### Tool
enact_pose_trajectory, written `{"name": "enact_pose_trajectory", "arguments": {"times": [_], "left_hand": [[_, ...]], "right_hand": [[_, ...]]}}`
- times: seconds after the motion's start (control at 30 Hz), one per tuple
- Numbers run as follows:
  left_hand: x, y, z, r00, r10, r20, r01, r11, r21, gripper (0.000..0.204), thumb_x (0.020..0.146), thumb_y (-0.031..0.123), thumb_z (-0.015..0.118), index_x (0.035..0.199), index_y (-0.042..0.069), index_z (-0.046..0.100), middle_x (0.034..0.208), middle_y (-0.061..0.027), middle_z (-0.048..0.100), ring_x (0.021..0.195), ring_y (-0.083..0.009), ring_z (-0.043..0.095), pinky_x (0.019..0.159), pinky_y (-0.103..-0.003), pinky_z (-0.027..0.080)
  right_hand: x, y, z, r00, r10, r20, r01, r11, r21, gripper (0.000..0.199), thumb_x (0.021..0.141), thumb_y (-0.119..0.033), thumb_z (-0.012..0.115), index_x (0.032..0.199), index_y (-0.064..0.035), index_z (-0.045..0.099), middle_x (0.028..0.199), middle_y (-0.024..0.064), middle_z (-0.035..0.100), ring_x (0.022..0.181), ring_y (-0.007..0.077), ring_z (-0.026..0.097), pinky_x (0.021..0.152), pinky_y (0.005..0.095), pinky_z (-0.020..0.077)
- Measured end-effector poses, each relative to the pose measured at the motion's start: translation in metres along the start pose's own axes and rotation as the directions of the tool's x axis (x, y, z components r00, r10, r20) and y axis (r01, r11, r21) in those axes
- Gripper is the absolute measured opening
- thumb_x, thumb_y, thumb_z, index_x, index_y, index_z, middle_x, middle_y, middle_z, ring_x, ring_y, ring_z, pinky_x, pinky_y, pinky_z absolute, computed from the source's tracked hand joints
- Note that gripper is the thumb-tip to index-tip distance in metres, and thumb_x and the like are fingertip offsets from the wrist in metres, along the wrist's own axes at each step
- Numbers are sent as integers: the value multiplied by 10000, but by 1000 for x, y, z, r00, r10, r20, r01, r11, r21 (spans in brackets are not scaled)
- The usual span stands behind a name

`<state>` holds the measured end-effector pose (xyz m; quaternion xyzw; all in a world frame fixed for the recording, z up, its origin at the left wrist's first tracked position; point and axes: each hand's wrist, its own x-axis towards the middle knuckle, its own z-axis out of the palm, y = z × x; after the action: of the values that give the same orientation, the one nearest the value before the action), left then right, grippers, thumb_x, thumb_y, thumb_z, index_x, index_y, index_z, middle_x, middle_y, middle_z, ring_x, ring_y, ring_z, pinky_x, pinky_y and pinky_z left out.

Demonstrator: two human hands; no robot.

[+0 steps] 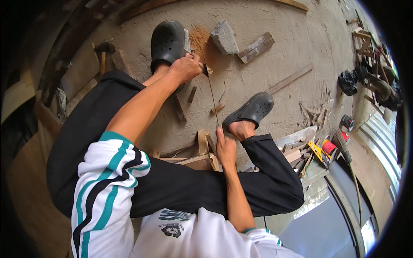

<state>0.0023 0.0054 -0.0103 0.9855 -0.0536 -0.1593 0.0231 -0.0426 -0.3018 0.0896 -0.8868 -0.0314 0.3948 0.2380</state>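
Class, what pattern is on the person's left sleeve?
Left sleeve: teal and black stripes on white, head view.

Black trousers point(180, 182), white shirt point(193, 236) (teal-striped).

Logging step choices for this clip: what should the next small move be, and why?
Probably a short, slow stroke of the saw by the right hand: the blade seems to meet the wood gripped by the left hand, whose fingers are close, and sawdust lies nearby.
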Motion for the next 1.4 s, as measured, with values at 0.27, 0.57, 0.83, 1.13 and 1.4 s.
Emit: {"name": "enact_pose_trajectory", "arguments": {"times": [0.27, 0.57, 0.83, 1.13, 1.4], "left_hand": [[1, 4, -1, 999, 11, -44, -11, 1000, 4, 165, 807, 79, 592, 815, -17, 726, 967, -227, 622, 817, -334, 711, 721, -367, 586], [15, 7, -7, 995, 28, -92, -31, 999, -33, 166, 798, 72, 597, 812, -42, 717, 960, -222, 612, 834, -369, 704, 724, -375, 587], [0, 4, -5, 998, 26, -55, -24, 999, 37, 186, 794, 79, 596, 835, -54, 719, 1005, -263, 621, 831, -366, 706, 743, -375, 589], [7, 1, -8, 1000, 1, 23, 0, 1000, -6, 179, 791, 76, 605, 854, -36, 729, 1019, -260, 623, 895, -384, 697, 781, -370, 584], [18, 15, -13, 1000, 24, -13, -24, 999, -34, 178, 804, 68, 600, 871, -36, 728, 1015, -254, 621, 927, -388, 689, 824, -378, 573]], "right_hand": [[15, -18, -3, 999, -3, 41, 1, 999, 34, 780, 972, -562, 423, 697, 154, 564, 633, 352, 503, 636, 487, 561, 636, 526, 417], [75, -34, 4, 994, -106, -40, 107, 994, 37, 729, 979, -526, 453, 732, 151, 562, 613, 341, 474, 562, 444, 548, 598, 507, 414], [0, 8, -12, 994, -100, 39, 102, 994, -40, 717, 977, -522, 449, 717, 121, 630, 680, 365, 544, 730, 511, 611, 652, 518, 444], [11, 24, -2, 982, -175, 77, 181, 981, -75, 523, 1020, -434, 392, 958, 4, 671, 687, 335, 536, 676, 459, 597, 645, 493, 431], [97, -57, -4, 994, 19, 108, -10, 997, -81, 502, 1022, -374, 421, 984, 82, 626, 675, 317, 525, 623, 438, 542, 604, 496, 418]]}}
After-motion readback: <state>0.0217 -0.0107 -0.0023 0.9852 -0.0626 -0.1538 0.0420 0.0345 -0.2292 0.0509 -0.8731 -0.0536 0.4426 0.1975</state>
